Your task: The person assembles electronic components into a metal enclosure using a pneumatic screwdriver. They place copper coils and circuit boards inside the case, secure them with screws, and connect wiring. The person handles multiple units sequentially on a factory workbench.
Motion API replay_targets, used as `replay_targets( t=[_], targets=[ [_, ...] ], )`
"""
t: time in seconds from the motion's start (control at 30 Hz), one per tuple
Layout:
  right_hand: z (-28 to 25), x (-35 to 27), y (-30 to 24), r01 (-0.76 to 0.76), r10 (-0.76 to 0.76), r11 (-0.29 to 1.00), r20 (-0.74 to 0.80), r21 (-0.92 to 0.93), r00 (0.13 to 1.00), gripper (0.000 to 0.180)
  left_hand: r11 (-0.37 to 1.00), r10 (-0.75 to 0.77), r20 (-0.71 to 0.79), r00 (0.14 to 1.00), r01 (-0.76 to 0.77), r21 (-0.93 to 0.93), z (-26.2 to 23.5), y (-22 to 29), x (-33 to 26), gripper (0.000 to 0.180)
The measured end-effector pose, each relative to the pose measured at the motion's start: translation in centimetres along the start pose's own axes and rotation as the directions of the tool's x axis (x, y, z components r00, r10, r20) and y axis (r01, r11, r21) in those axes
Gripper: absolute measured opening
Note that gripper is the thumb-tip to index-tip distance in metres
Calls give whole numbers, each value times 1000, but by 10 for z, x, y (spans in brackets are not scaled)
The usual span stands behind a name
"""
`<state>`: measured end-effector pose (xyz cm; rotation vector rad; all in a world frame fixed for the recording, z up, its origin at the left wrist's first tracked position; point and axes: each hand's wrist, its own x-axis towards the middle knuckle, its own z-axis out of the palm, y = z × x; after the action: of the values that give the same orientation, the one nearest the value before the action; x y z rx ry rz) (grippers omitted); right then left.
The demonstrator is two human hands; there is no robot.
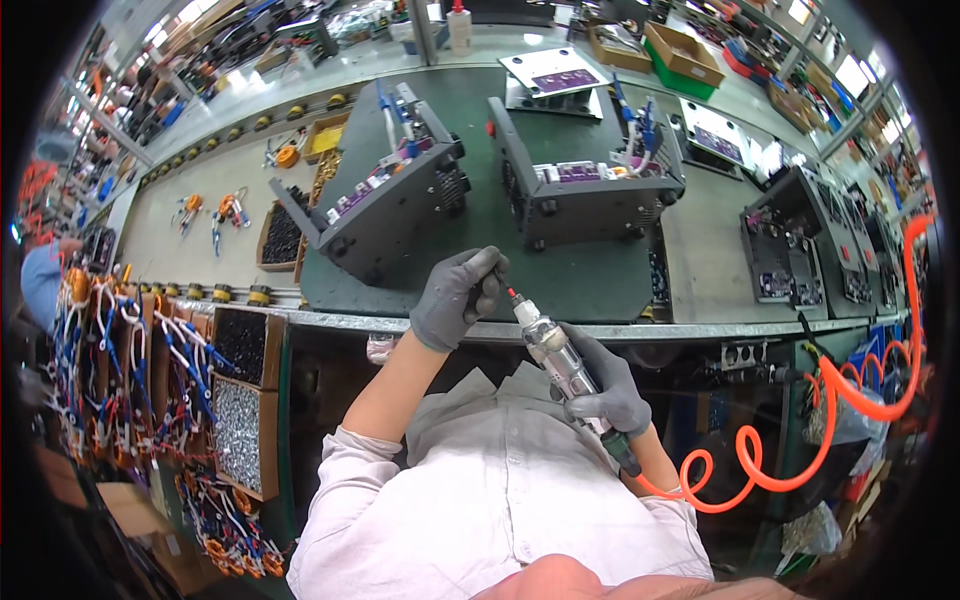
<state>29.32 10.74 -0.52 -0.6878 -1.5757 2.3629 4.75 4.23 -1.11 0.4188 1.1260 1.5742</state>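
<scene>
R hand (612, 388) wrapped rnd air driver (560, 360), tilted up-left; L hand (452, 302) pinched nr bit (512, 294), contents unclear

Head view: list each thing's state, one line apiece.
Left hand, fingers curled in
Right hand, grip closed around the power screwdriver
Power screwdriver, slanted, tip toward the left hand
Orange hose, partly coiled
Left housing, open
Right housing, open
Silver-parts carton, open, filled
Black-parts carton, open, filled

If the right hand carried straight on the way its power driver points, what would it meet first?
The bit of the driver in the right hand would probably meet the gloved fingertips of the left hand first; the depth between them is unclear.
</scene>
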Motion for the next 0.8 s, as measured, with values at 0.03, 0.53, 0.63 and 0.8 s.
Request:
replay_targets(
  t=[0.03, 0.53, 0.63, 0.8],
  targets=[
    [-6, 0, 4, 20, -20, 999, 14, -33, 1000, 106, 999, -25, -17, 1000, 25, 29, 3, 0, 1, 26],
    [-35, 11, 52, 134, -190, 972, -308, -195, 932, 100, 177, 867, 184, 463, -632, 755, 39, 27, 58, 19],
    [-37, 17, 52, 47, -108, 983, -350, -178, 931, 98, -278, 846, 478, 235, -570, 773, 51, 55, 101, 10],
    [-35, 29, 51, 111, -183, 970, -353, -214, 917, 98, -455, 528, 686, 500, -515, 726, 42, 56, 132, 18]
  ],
)
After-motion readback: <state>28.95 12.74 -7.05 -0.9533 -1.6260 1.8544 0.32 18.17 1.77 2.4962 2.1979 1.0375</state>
